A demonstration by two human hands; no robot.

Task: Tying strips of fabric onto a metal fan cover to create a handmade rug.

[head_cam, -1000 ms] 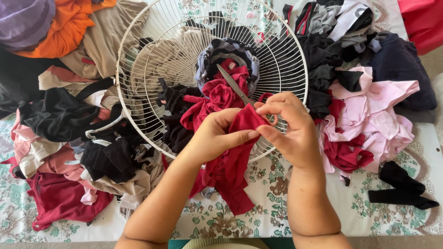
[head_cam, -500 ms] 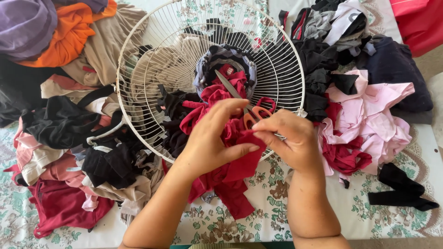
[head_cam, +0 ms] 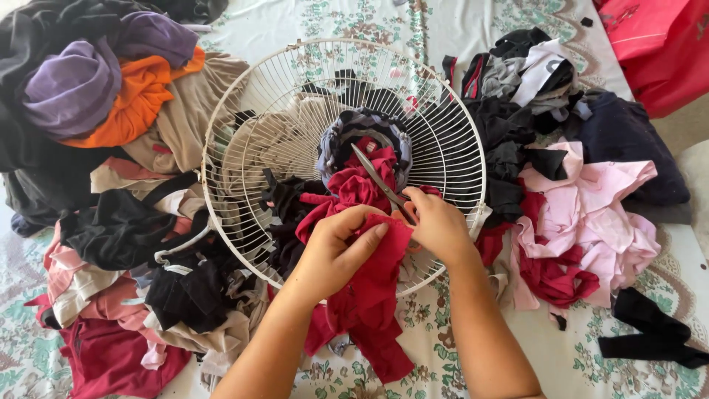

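Red cloth (head_cam: 373, 284) hangs from the person's two hands over the near rim of the white wire fan guard (head_cam: 229, 140), which lies like a basket on the table (head_cam: 443, 347) with its flowered cover. The step in hand looks like readying this one strip for a cut: it is pinched and spread, not yet between the blades.

From the left: one heap of dark, purple and orange clothes (head_cam: 96, 89), and below it a second heap of black, pink and maroon scraps (head_cam: 133, 281). The left hand (head_cam: 336, 247) is curled shut on the cloth's upper edge, thumb on top. One pair of scissors (head_cam: 380, 177) rests in the guard on a coil of braided cloth (head_cam: 362, 137), blades pointing away. The right hand (head_cam: 436, 222) is closed on the cloth's other edge, just beside the orange scissor handles; whether it touches them cannot be told. Further right lies a pink and black pile (head_cam: 591, 199).

The next move probably calls for freeing the right hand to take the scissors while the left keeps the cloth taut.
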